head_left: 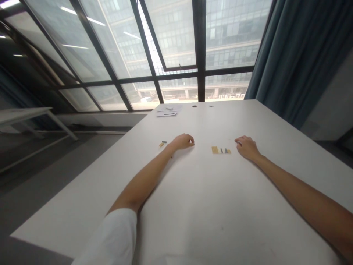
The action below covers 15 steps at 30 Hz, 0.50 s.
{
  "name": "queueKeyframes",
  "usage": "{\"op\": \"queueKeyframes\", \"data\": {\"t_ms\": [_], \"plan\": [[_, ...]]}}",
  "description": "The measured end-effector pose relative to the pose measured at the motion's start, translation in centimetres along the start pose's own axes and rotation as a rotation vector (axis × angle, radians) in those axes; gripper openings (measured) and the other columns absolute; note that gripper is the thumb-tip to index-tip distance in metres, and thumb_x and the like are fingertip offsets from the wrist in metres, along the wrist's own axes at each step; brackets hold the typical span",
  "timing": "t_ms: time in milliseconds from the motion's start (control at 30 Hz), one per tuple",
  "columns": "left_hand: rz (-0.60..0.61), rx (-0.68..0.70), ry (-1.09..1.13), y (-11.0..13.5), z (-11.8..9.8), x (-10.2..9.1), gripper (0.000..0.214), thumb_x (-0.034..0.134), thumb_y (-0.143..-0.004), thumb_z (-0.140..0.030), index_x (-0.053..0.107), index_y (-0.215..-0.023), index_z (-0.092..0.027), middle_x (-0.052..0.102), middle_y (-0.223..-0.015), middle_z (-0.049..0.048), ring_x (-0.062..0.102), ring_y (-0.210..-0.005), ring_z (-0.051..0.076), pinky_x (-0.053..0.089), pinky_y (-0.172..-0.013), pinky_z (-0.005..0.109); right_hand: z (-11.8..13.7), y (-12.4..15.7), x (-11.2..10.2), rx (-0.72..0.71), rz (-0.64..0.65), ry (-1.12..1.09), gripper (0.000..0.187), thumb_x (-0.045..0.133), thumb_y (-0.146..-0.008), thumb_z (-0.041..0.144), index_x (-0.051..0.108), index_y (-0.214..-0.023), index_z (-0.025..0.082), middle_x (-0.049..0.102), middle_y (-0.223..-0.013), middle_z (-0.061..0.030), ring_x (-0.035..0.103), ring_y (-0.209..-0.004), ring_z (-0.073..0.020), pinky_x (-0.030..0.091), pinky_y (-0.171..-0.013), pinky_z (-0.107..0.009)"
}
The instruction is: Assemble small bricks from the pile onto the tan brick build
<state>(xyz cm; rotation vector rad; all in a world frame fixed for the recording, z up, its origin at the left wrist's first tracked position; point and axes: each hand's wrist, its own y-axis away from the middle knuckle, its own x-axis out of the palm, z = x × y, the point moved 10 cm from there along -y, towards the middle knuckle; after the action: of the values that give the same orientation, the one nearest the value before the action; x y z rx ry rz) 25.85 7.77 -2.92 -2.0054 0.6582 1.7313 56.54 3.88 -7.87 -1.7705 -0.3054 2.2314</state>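
Both my arms stretch out over a white table (209,191). My left hand (183,141) rests on the tabletop with its fingers curled under; whether anything is inside them is hidden. My right hand (246,146) lies on the table too, fingers curled loosely, with nothing visible in it. Between the hands, nearer the right one, a small flat row of tan and grey bricks (220,150) lies on the table. Left of my left wrist sit two tiny loose bricks (162,143), one tan and one grey.
Papers (168,109) and two small dark dots (202,106) lie at the table's far edge by the tall windows. A blue curtain (300,55) hangs at the right. Another white table (24,114) stands at the far left across grey floor.
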Motion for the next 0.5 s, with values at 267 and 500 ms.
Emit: {"op": "queueKeyframes", "data": {"t_ms": [267,500], "plan": [[0.238,-0.35,-0.157,2.8,12.4,-3.8,0.027,0.08,-0.069,-0.032,0.083,-0.093,-0.02,0.078,-0.092,0.0062,0.067,-0.078,0.018,0.049,-0.069,0.023,-0.3,0.0,0.1,-0.012,-0.01,0.013,0.038,0.045,-0.09,0.021,0.073,-0.116,0.019,0.067,-0.127,-0.0128,0.057,-0.113,-0.0307,0.045,-0.094,-0.044],[0.388,-0.426,-0.132,4.5,14.8,-2.5,0.026,0.084,-0.059,-0.028,0.083,-0.084,-0.02,0.078,-0.081,0.004,0.066,-0.077,0.019,0.049,-0.069,0.023,-0.7,-0.2,0.4,-0.007,-0.001,0.0,0.039,0.045,-0.09,0.023,0.073,-0.117,0.019,0.065,-0.129,-0.0132,0.056,-0.115,-0.0313,0.046,-0.095,-0.045]]}}
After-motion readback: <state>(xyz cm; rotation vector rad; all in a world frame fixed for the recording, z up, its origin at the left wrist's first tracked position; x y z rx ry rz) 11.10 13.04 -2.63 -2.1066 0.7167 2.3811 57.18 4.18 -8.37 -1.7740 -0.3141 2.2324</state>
